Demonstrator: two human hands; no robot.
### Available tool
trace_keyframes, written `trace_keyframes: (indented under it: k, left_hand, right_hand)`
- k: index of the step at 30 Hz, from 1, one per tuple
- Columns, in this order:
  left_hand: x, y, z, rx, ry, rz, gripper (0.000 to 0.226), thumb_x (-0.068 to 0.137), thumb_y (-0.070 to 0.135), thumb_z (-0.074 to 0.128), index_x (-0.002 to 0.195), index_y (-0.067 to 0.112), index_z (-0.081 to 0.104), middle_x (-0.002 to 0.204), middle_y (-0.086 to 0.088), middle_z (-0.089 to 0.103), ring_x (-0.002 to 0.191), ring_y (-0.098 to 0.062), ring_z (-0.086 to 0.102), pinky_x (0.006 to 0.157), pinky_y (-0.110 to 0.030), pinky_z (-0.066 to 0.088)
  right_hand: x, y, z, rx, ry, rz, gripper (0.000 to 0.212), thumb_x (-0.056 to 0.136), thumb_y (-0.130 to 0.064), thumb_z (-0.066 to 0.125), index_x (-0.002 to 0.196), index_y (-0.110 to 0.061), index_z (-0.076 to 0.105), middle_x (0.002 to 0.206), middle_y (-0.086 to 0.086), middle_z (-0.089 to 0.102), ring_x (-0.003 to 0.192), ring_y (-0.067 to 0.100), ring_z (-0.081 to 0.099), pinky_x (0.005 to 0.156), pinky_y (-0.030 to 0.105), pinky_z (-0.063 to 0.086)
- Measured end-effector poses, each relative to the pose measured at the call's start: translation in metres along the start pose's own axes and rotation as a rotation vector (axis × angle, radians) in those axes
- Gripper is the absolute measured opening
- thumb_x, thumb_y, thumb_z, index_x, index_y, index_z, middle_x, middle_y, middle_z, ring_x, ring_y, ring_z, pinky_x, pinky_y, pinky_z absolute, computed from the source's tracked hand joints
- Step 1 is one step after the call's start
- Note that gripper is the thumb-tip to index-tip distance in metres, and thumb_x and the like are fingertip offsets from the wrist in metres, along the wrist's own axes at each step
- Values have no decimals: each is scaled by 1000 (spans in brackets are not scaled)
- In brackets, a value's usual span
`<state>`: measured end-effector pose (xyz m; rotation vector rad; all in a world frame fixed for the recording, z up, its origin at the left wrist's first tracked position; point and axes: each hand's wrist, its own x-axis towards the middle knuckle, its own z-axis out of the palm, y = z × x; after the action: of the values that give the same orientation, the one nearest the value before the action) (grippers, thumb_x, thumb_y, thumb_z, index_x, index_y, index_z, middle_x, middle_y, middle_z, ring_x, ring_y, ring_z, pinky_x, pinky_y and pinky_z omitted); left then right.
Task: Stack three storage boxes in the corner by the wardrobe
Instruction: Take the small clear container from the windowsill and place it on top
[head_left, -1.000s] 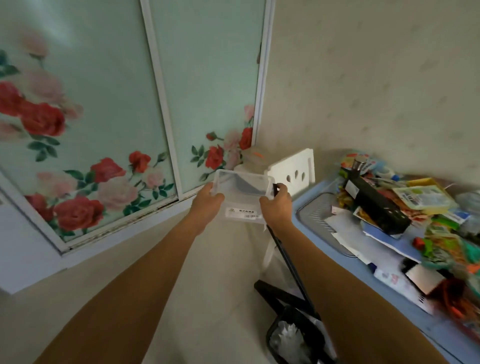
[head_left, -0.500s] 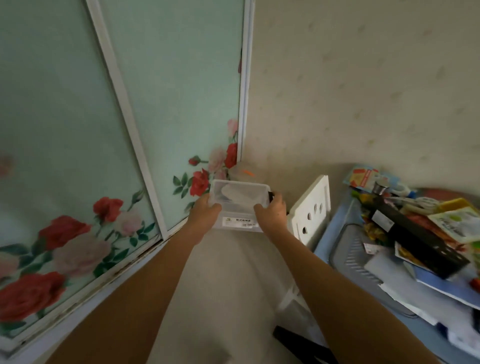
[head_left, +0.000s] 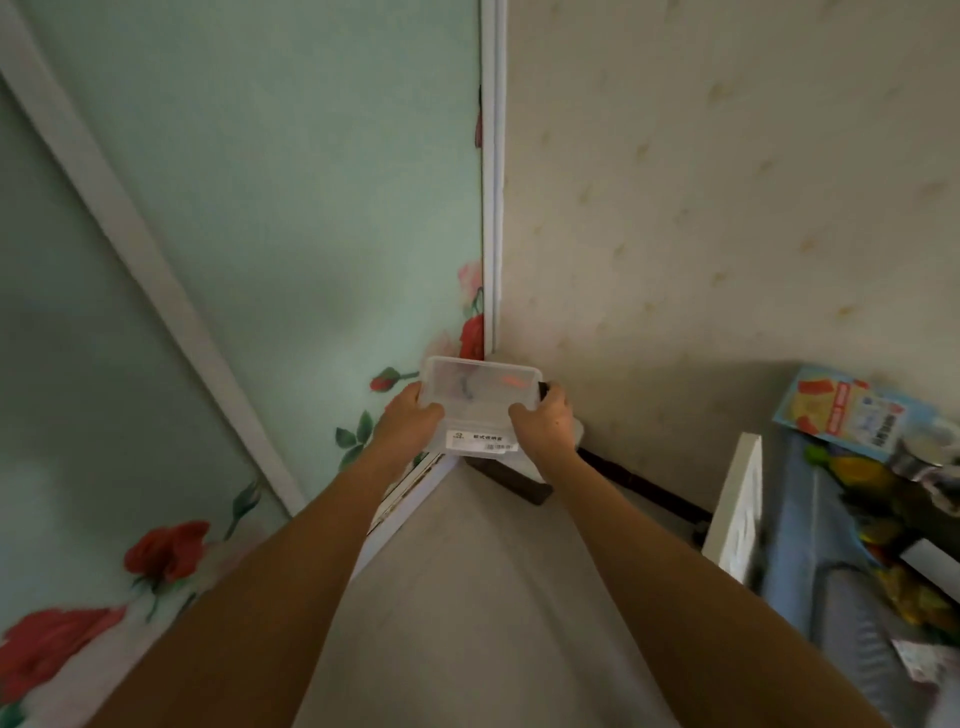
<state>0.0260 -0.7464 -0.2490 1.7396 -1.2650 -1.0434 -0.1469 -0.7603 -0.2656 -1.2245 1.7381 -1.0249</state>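
The left hand (head_left: 410, 415) and right hand (head_left: 543, 423) each clasp an end of the clear box (head_left: 480, 402), held level just above the corner where wardrobe (head_left: 311, 208) meets wall (head_left: 727, 208), probably to lower it squarely.

The clear box (head_left: 480, 402) has a white sticker (head_left: 482, 439) on its near side with small dark print and a barcode, too blurry to read. A colourful packet (head_left: 852, 413) at right shows a barcode; its words cannot be read.
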Motion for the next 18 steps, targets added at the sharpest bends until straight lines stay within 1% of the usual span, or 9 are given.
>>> trace_keyframes:
  k: [1,3,5,6,8,9,13,15,18]
  left_hand:
    - [22,2,1,6,-11,-4,43,89,20,49,131,30,44,94,2,62,80,-19,64,50,-25,48]
    - [68,5,6,-2,-55,-13,49,87,21,49,134,30,41,104,-3,62,89,-24,65,64,-35,56]
    - [117,4,14,-30,-91,-16,52,87,16,51,137,25,41,106,-1,61,92,-19,62,82,-42,58]
    - [139,4,17,-29,-105,-15,51,88,14,51,137,24,42,102,3,61,90,-16,61,84,-42,57]
    - [191,5,20,-25,-138,2,50,88,13,51,137,24,43,98,8,60,86,-12,61,76,-36,58]
    - [223,5,20,-15,-148,16,49,88,13,50,136,24,44,96,10,60,85,-10,61,70,-31,56]
    - [327,12,18,1,-176,32,45,91,14,50,135,21,47,101,6,61,84,-11,60,72,-31,54]
    - [376,11,20,18,-194,33,47,92,15,49,138,24,44,90,14,54,81,-9,58,63,-25,48]
    - [435,11,31,27,-246,21,50,93,14,47,141,27,41,87,19,50,79,-5,57,56,-18,44]
  right_hand:
    - [18,-2,4,-13,2,2,52,88,-21,58,135,-9,40,131,14,48,104,27,52,77,31,40]
    - [56,-4,13,5,6,38,50,87,-20,58,133,-9,42,130,14,49,105,28,53,77,33,43]
    - [96,-4,24,18,21,82,48,87,-19,58,132,-10,43,127,14,51,107,30,56,78,36,50]
    - [114,-5,28,14,29,99,47,87,-19,57,132,-10,44,126,14,53,106,31,57,80,39,53]
    - [156,-6,44,10,56,109,46,87,-18,57,131,-10,46,122,14,55,104,32,59,84,45,55]
    - [183,-9,55,0,70,109,45,88,-18,57,131,-11,46,119,13,56,102,31,59,83,44,56]
    - [271,-26,87,-14,81,136,44,89,-19,57,132,-15,47,102,3,57,87,23,58,66,33,50]
    - [316,-32,101,-28,82,153,47,89,-21,58,135,-17,47,102,3,58,80,18,58,60,27,47]
    - [370,-30,111,-36,96,197,48,88,-23,59,135,-18,49,101,1,58,71,8,54,50,20,41]
